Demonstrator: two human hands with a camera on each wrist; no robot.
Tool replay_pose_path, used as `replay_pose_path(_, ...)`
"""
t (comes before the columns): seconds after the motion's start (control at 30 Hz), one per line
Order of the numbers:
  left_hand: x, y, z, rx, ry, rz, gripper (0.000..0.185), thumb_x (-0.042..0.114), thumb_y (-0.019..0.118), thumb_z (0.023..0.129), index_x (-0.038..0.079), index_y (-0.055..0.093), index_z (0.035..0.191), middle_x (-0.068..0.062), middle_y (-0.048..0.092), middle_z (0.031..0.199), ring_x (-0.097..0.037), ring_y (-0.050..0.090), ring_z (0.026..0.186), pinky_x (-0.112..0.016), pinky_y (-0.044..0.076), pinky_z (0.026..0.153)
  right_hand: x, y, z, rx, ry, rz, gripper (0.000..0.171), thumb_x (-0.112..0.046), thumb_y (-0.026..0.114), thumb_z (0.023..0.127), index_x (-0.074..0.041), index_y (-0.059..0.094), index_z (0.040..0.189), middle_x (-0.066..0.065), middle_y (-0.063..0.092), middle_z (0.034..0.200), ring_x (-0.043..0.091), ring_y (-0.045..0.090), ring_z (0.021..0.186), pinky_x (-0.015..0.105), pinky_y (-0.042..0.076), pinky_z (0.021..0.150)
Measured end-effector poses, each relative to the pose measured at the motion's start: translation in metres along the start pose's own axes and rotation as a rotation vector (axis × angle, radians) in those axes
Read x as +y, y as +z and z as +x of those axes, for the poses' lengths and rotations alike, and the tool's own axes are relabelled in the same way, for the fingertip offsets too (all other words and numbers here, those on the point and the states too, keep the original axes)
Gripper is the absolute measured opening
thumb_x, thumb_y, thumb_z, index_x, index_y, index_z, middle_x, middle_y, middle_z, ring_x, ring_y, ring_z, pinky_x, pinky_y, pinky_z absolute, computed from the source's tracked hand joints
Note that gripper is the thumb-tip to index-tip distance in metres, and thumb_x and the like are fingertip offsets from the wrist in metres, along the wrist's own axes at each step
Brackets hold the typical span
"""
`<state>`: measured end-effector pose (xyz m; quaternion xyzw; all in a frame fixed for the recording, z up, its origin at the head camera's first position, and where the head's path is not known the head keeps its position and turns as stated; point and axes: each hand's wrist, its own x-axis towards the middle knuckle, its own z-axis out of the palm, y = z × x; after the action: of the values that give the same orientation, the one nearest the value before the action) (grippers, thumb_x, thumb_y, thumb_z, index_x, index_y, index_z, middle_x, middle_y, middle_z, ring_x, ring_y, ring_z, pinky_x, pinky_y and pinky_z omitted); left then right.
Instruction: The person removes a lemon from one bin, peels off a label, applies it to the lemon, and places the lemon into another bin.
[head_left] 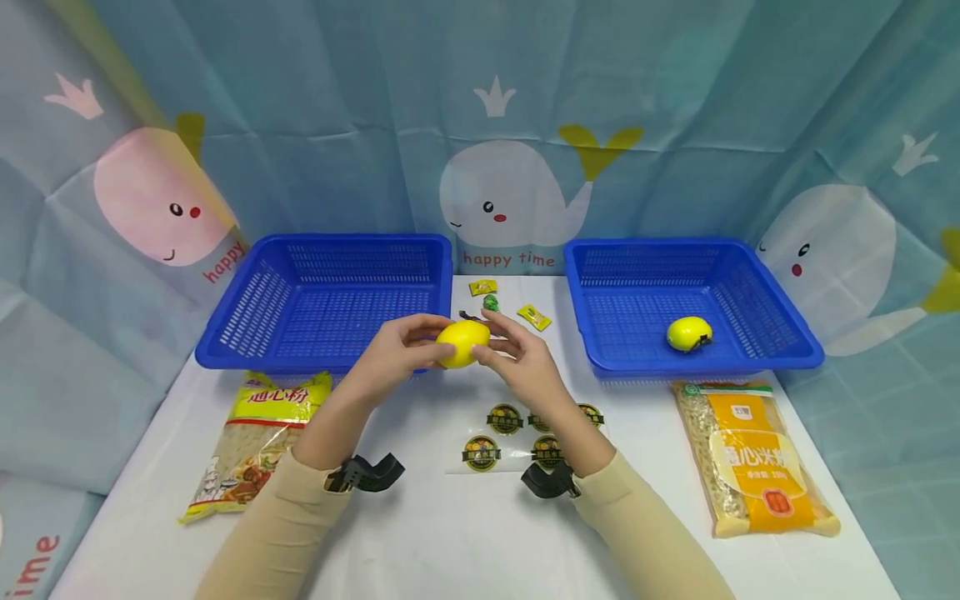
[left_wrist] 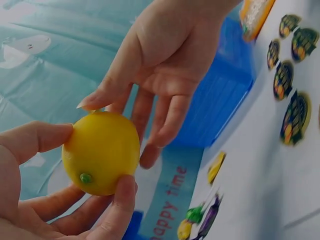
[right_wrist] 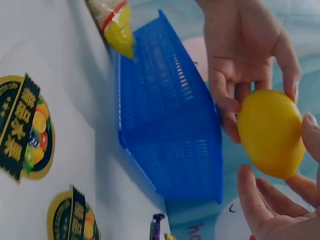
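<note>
A yellow lemon [head_left: 462, 343] is held up over the white table [head_left: 450, 517], between the two blue baskets. My left hand [head_left: 426, 342] grips it, with the thumb on one side and curled fingers [left_wrist: 122, 200] on the other. My right hand [head_left: 501, 340] faces it from the right. Its thumb tip touches the lemon [left_wrist: 102, 152], and its fingers [left_wrist: 172, 112] are straight and spread behind the fruit. In the right wrist view the same lemon [right_wrist: 270, 132] sits between both hands. A second lemon [head_left: 688, 333] lies in the right basket [head_left: 780, 354].
The left basket [head_left: 240, 333] has nothing in it. A sticker sheet [head_left: 510, 437] lies under my wrists. One pasta packet [head_left: 255, 433] lies front left and another [head_left: 753, 454] front right. Small wrapped sweets [head_left: 534, 317] lie between the baskets. A whale-print curtain [head_left: 510, 125] hangs behind.
</note>
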<state>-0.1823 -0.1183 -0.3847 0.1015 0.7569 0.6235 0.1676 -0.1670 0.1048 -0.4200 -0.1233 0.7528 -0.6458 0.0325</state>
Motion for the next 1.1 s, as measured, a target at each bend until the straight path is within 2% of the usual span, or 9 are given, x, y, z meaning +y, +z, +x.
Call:
replay_pose_path(0.1, -0.003, 0.011, -0.002, -0.02, 0.029, -0.004, 0.047, 0.02, 0.074, 0.092, 0.005, 0.06, 0.134, -0.016, 0.065, 0.129, -0.028, 0.067, 0.107, -0.043, 0.059, 0.091, 0.002, -0.007, -0.007, -0.008, -0.002, 0.003, 0.051, -0.034, 0.075, 0.092, -0.028, 0.059, 0.14, -0.003, 0.059, 0.142, 0.021, 0.065, 0.119, 0.031, 0.057, 0.094)
replay_pose_path(0.33, -0.006, 0.05, -0.018, 0.1, 0.139, 0.16, 0.056, 0.017, 0.076, 0.091, 0.012, 0.056, 0.142, -0.007, 0.054, 0.145, -0.03, 0.057, 0.129, -0.037, 0.056, 0.097, 0.005, -0.025, -0.026, 0.008, -0.025, 0.028, 0.049, -0.018, 0.078, 0.09, -0.018, 0.063, 0.137, 0.007, 0.059, 0.142, 0.027, 0.065, 0.119, 0.03, 0.058, 0.091)
replay_pose_path(0.4, -0.008, 0.063, -0.018, 0.111, 0.175, 0.179, 0.059, 0.014, 0.077, 0.09, 0.011, 0.053, 0.144, -0.008, 0.053, 0.145, -0.03, 0.056, 0.131, -0.034, 0.056, 0.097, 0.006, -0.03, -0.032, 0.026, -0.033, 0.017, 0.05, -0.015, 0.079, 0.089, -0.016, 0.063, 0.137, 0.01, 0.058, 0.143, 0.029, 0.065, 0.12, 0.028, 0.058, 0.09)
replay_pose_path(0.5, -0.015, 0.076, -0.016, 0.121, 0.194, 0.206, 0.061, 0.013, 0.078, 0.089, 0.011, 0.053, 0.145, -0.008, 0.054, 0.144, -0.029, 0.056, 0.13, -0.032, 0.056, 0.096, 0.009, -0.037, -0.038, 0.044, -0.024, 0.002, 0.052, -0.013, 0.08, 0.088, -0.011, 0.063, 0.136, 0.011, 0.058, 0.142, 0.03, 0.064, 0.121, 0.026, 0.058, 0.088)
replay_pose_path(0.63, -0.025, 0.087, -0.008, 0.124, 0.186, 0.213, 0.061, 0.013, 0.078, 0.089, 0.009, 0.052, 0.144, -0.009, 0.054, 0.144, -0.029, 0.058, 0.128, -0.034, 0.056, 0.096, 0.018, -0.043, -0.04, 0.044, 0.015, -0.017, 0.053, -0.015, 0.081, 0.087, -0.008, 0.062, 0.135, 0.012, 0.058, 0.14, 0.033, 0.063, 0.121, 0.026, 0.058, 0.088)
replay_pose_path(0.7, -0.031, 0.09, -0.003, 0.115, 0.172, 0.213, 0.06, 0.014, 0.078, 0.09, 0.007, 0.052, 0.144, -0.01, 0.055, 0.144, -0.03, 0.059, 0.126, -0.035, 0.056, 0.096, 0.023, -0.044, -0.04, 0.047, 0.054, -0.042, 0.054, -0.019, 0.082, 0.086, -0.01, 0.061, 0.136, 0.013, 0.058, 0.139, 0.035, 0.063, 0.12, 0.029, 0.059, 0.087)
replay_pose_path(0.9, -0.049, 0.095, 0.014, 0.115, 0.087, 0.245, 0.061, 0.016, 0.081, 0.087, 0.008, 0.054, 0.141, -0.011, 0.057, 0.142, -0.029, 0.061, 0.125, -0.033, 0.057, 0.095, 0.04, -0.047, -0.032, 0.032, 0.168, -0.179, 0.063, -0.03, 0.081, 0.087, -0.013, 0.055, 0.143, 0.014, 0.058, 0.14, 0.038, 0.063, 0.121, 0.042, 0.059, 0.091)
replay_pose_path(1.1, -0.061, 0.096, 0.032, 0.157, 0.049, 0.317, 0.062, 0.017, 0.083, 0.085, 0.011, 0.056, 0.14, -0.011, 0.06, 0.138, -0.026, 0.061, 0.124, -0.033, 0.055, 0.099, 0.054, -0.046, -0.017, 0.05, 0.207, -0.321, 0.058, -0.03, 0.081, 0.087, -0.017, 0.06, 0.139, 0.008, 0.059, 0.142, 0.034, 0.063, 0.123, 0.046, 0.057, 0.096)
